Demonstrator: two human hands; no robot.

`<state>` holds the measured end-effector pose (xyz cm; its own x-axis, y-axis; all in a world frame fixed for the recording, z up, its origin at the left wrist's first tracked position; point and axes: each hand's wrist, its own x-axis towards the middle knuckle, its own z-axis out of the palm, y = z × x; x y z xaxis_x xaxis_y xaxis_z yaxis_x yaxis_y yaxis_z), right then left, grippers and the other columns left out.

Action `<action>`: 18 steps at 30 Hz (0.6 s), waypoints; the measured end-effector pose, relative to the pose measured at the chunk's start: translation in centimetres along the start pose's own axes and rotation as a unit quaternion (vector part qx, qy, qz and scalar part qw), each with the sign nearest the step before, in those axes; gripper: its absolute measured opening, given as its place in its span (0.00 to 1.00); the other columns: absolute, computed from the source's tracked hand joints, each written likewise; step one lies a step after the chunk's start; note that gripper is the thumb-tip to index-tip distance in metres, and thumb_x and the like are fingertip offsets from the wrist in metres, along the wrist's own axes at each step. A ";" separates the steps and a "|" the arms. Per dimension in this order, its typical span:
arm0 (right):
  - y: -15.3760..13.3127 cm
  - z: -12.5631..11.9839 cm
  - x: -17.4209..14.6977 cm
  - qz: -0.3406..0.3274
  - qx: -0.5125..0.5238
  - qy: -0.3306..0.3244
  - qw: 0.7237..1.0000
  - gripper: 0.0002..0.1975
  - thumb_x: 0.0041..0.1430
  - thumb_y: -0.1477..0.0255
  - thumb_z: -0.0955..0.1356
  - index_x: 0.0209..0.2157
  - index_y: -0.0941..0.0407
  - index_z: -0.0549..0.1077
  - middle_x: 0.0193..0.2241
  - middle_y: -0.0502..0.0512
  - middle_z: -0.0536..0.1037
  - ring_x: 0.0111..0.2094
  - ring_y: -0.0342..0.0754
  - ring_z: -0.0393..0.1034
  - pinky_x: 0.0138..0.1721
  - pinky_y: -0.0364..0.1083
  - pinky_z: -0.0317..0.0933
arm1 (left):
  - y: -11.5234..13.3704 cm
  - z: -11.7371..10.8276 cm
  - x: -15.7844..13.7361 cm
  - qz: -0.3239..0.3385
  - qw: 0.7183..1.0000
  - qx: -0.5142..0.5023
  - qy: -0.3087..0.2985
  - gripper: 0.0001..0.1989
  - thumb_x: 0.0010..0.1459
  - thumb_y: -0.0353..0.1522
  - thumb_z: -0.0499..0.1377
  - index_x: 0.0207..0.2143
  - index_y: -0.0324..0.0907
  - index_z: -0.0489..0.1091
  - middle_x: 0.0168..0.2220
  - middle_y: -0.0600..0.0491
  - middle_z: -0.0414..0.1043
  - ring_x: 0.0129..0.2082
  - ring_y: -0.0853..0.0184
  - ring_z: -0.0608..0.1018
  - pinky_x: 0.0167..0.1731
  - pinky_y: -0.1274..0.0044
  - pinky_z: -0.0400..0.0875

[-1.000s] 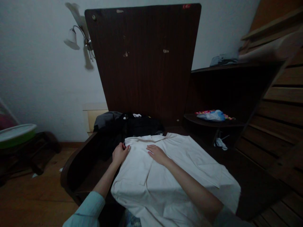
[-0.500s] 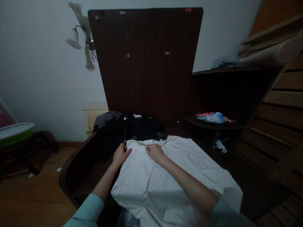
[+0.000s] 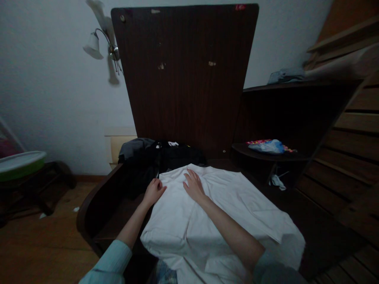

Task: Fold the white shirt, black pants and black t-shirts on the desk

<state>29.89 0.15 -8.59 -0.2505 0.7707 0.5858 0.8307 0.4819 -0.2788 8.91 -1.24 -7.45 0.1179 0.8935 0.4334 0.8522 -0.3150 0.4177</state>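
Garment (image 3: 171,221): matt, creased cloth. Panel (image 3: 183,102): scuffed wood.

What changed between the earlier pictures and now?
The right hand, fingers curled just before, now has them extended toward the white garment's far edge, which bulges farther away there. The left hand stays by the garment's left edge; the wall lamp is unchanged.

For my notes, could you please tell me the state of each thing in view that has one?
White garment: spread out, creased
Left hand: curled, at garment's edge
Right hand: open, on garment
Lamp: seemingly unlit
Plastic bag: crumpled
Board: upright, marked
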 end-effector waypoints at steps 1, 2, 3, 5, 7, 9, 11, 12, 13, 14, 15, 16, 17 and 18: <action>0.0 0.0 0.0 -0.008 0.015 0.008 1.000 0.16 0.54 0.74 0.60 0.45 0.60 0.68 0.49 0.63 0.65 0.52 0.53 0.55 0.52 0.52 0.52 | -0.1 0.1 0.0 0.004 1.000 -0.018 0.006 0.08 0.48 0.33 0.55 0.21 0.42 0.57 0.27 0.55 0.60 0.28 0.68 0.69 0.32 0.76 0.65; 0.1 0.0 0.0 -0.014 0.031 0.015 0.999 0.14 0.54 0.76 0.60 0.41 0.59 0.70 0.45 0.62 0.69 0.49 0.52 0.59 0.49 0.50 0.55 | -0.2 0.1 0.0 0.005 0.999 -0.033 0.012 0.07 0.47 0.32 0.55 0.21 0.41 0.58 0.27 0.54 0.60 0.28 0.68 0.69 0.32 0.76 0.65; 0.1 -0.1 0.0 -0.021 0.047 0.020 0.998 0.13 0.53 0.77 0.60 0.39 0.59 0.71 0.40 0.60 0.71 0.45 0.50 0.62 0.47 0.49 0.57 | -0.2 0.2 0.0 0.004 0.999 -0.045 0.016 0.05 0.47 0.31 0.55 0.22 0.41 0.60 0.28 0.54 0.60 0.28 0.68 0.69 0.32 0.76 0.66; 0.0 -0.1 -0.2 -0.039 0.083 0.011 0.996 0.12 0.52 0.79 0.60 0.35 0.57 0.72 0.34 0.57 0.73 0.40 0.48 0.65 0.43 0.46 0.60 | -0.2 0.2 0.0 -0.001 0.998 -0.059 0.025 0.02 0.47 0.30 0.54 0.26 0.40 0.63 0.29 0.54 0.61 0.29 0.68 0.70 0.33 0.76 0.67; -0.1 -0.1 -0.3 -0.050 0.121 -0.023 0.991 0.12 0.51 0.79 0.60 0.33 0.55 0.73 0.32 0.53 0.75 0.36 0.46 0.67 0.39 0.43 0.60 | -0.1 0.1 -0.1 -0.008 0.997 -0.064 0.033 0.05 0.49 0.31 0.53 0.29 0.40 0.66 0.31 0.53 0.62 0.30 0.68 0.71 0.34 0.75 0.67; -0.1 -0.1 -0.4 -0.036 0.149 -0.064 0.986 0.12 0.50 0.79 0.61 0.31 0.54 0.74 0.30 0.51 0.76 0.32 0.44 0.68 0.35 0.41 0.60 | 0.1 0.1 -0.2 -0.015 0.997 -0.063 0.041 0.09 0.50 0.32 0.52 0.33 0.40 0.67 0.34 0.51 0.63 0.31 0.67 0.72 0.35 0.74 0.68; 0.0 0.1 -0.3 0.009 0.169 -0.087 0.982 0.11 0.49 0.78 0.62 0.30 0.55 0.75 0.25 0.50 0.76 0.27 0.43 0.68 0.31 0.40 0.59 | 0.2 0.1 -0.3 -0.016 0.997 -0.057 0.047 0.11 0.50 0.33 0.53 0.37 0.40 0.67 0.38 0.50 0.62 0.34 0.65 0.73 0.37 0.74 0.68; 0.1 0.1 -0.2 0.039 0.184 -0.093 0.978 0.10 0.49 0.77 0.62 0.29 0.55 0.75 0.22 0.49 0.75 0.25 0.42 0.67 0.28 0.40 0.58 | 0.2 0.1 -0.4 -0.015 0.997 -0.054 0.049 0.13 0.50 0.33 0.53 0.39 0.41 0.67 0.39 0.50 0.62 0.36 0.65 0.73 0.38 0.73 0.68; 0.3 0.2 -0.2 0.067 0.203 -0.097 0.972 0.10 0.50 0.76 0.62 0.30 0.56 0.75 0.20 0.49 0.74 0.23 0.42 0.66 0.26 0.39 0.57 | 0.2 0.1 -0.4 -0.013 0.997 -0.051 0.050 0.14 0.49 0.33 0.54 0.41 0.41 0.66 0.40 0.50 0.62 0.38 0.64 0.73 0.39 0.73 0.68; 0.4 0.3 -0.1 0.089 0.226 -0.099 0.965 0.10 0.50 0.75 0.62 0.30 0.56 0.75 0.17 0.48 0.73 0.21 0.41 0.66 0.25 0.38 0.56 | 0.3 0.0 -0.4 -0.012 0.997 -0.050 0.052 0.15 0.49 0.32 0.54 0.42 0.41 0.65 0.40 0.50 0.62 0.39 0.64 0.73 0.40 0.73 0.68; 0.6 0.4 0.0 0.105 0.247 -0.101 0.958 0.10 0.51 0.74 0.62 0.30 0.56 0.75 0.16 0.47 0.72 0.20 0.41 0.65 0.24 0.38 0.56 | 0.3 0.0 -0.3 -0.011 0.997 -0.050 0.054 0.16 0.48 0.31 0.54 0.42 0.41 0.65 0.40 0.50 0.62 0.39 0.64 0.73 0.40 0.73 0.68; 0.7 0.4 0.0 0.115 0.265 -0.103 0.952 0.10 0.51 0.73 0.62 0.30 0.56 0.75 0.15 0.47 0.71 0.19 0.40 0.64 0.23 0.38 0.55 | 0.4 -0.2 -0.2 -0.009 0.997 -0.051 0.056 0.17 0.48 0.30 0.54 0.43 0.40 0.64 0.40 0.49 0.62 0.39 0.64 0.73 0.39 0.73 0.68; 0.8 0.5 0.0 0.120 0.277 -0.106 0.948 0.10 0.51 0.73 0.62 0.30 0.56 0.75 0.14 0.47 0.70 0.18 0.40 0.63 0.22 0.38 0.55 | 0.5 -0.3 -0.1 -0.005 0.997 -0.054 0.060 0.17 0.48 0.28 0.53 0.43 0.40 0.63 0.41 0.49 0.62 0.38 0.64 0.73 0.39 0.73 0.69; 0.9 0.5 0.1 0.124 0.285 -0.108 0.944 0.10 0.51 0.72 0.63 0.30 0.56 0.75 0.14 0.46 0.70 0.18 0.40 0.63 0.22 0.38 0.54 | 0.8 -0.6 0.1 0.001 0.996 -0.056 0.065 0.16 0.48 0.27 0.52 0.43 0.40 0.63 0.41 0.49 0.62 0.38 0.64 0.73 0.38 0.73 0.69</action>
<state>30.35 0.80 -9.15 -0.2299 0.9269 0.2967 0.4904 0.3737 -0.7873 9.34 -1.54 -6.60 0.0468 0.8465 0.5304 0.7890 -0.3569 0.5000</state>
